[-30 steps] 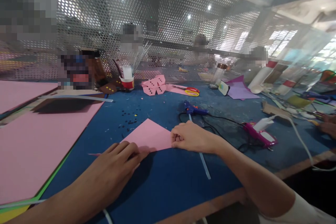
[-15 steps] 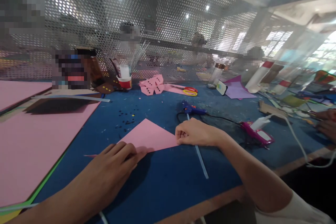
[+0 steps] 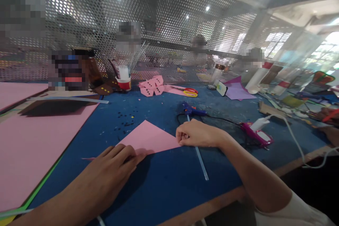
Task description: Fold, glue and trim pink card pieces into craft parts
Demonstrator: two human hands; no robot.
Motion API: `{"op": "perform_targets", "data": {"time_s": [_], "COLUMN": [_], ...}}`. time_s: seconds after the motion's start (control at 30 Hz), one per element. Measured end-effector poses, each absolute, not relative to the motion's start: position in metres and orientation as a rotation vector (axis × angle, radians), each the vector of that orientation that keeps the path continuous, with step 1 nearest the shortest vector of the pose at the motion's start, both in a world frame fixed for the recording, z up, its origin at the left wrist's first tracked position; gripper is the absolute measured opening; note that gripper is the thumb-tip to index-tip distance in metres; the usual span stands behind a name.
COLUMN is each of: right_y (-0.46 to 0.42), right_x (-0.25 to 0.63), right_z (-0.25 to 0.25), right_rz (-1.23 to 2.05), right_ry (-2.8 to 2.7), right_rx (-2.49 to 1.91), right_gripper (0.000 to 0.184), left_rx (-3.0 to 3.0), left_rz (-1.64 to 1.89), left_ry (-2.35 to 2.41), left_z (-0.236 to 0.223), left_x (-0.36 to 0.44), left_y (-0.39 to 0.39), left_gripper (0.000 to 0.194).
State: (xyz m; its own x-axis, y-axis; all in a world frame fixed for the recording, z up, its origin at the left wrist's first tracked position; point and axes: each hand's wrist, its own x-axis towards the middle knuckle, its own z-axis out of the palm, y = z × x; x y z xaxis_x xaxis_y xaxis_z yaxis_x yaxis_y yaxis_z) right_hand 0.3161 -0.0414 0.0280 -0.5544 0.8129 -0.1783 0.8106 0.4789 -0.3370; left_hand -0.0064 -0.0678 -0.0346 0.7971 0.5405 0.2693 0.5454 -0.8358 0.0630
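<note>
A pink sheet of paper [image 3: 149,136], folded to a triangle, lies on the blue tabletop between my hands. Its left part is under the bent fingers of my left hand [image 3: 119,160], whose thumb lies along the near folded edge. At the right corner my right hand [image 3: 194,133] is closed, fingers curled and pinching the paper. A clear glue stick [image 3: 201,164] passes beneath my right wrist, leading out of the blue glue gun [image 3: 193,109] just behind that hand.
Large pink sheets [image 3: 39,148] cover the left side. Scissors [image 3: 190,92], a cut pink paper piece [image 3: 152,86] and a paper cup [image 3: 123,83] stand or lie toward the mesh partition [image 3: 164,14]. A magenta power strip [image 3: 256,135] with cables is on the right, near another person's hand [image 3: 328,132].
The view has turned slightly, so everything sits a little further left. My hands keep the same hold on the paper. At the far right, something red now shows by the other person's hand.
</note>
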Motion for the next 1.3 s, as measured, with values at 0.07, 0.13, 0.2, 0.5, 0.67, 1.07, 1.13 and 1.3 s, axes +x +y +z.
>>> {"op": "perform_targets", "data": {"time_s": [0.07,0.13,0.2,0.5,0.67,1.07,1.13,1.3], "right_y": [-0.041,-0.041,-0.04,-0.038,-0.037,-0.043,-0.047,-0.054], "right_x": [0.317,0.319,0.32,0.328,0.332,0.321,0.307,0.274], "right_z": [0.028,0.029,0.029,0.032,0.033,0.036,0.033,0.012], "right_rz": [0.613,0.619,0.617,0.681,0.729,0.573,0.502,0.577], "right_ry": [-2.709,-2.717,-2.724,-2.744,-2.739,-2.72,-2.617,-2.536], "right_rx": [-1.473,-1.465,-1.458,-1.42,-1.432,-1.388,-1.348,-1.233], "right_gripper": [0.008,0.009,0.011,0.017,0.018,0.015,0.01,0.007], "left_rx": [-2.961,-2.974,-2.979,-3.002,-2.978,-2.988,-2.986,-3.074], "left_rz": [-0.452,-0.45,-0.442,-0.401,-0.447,-0.392,-0.378,-0.522], "left_ry": [-0.912,-0.912,-0.912,-0.934,-0.873,-0.818,-0.845,-0.897], "left_z": [-0.034,-0.034,-0.034,-0.036,-0.036,-0.036,-0.032,-0.031], "left_x": [-0.006,-0.006,-0.006,-0.007,-0.007,-0.009,-0.006,-0.005], "left_y": [-0.069,-0.069,-0.069,-0.067,-0.067,-0.062,-0.063,-0.062], "left_gripper": [0.051,0.052,0.053,0.052,0.051,0.053,0.052,0.041]}}
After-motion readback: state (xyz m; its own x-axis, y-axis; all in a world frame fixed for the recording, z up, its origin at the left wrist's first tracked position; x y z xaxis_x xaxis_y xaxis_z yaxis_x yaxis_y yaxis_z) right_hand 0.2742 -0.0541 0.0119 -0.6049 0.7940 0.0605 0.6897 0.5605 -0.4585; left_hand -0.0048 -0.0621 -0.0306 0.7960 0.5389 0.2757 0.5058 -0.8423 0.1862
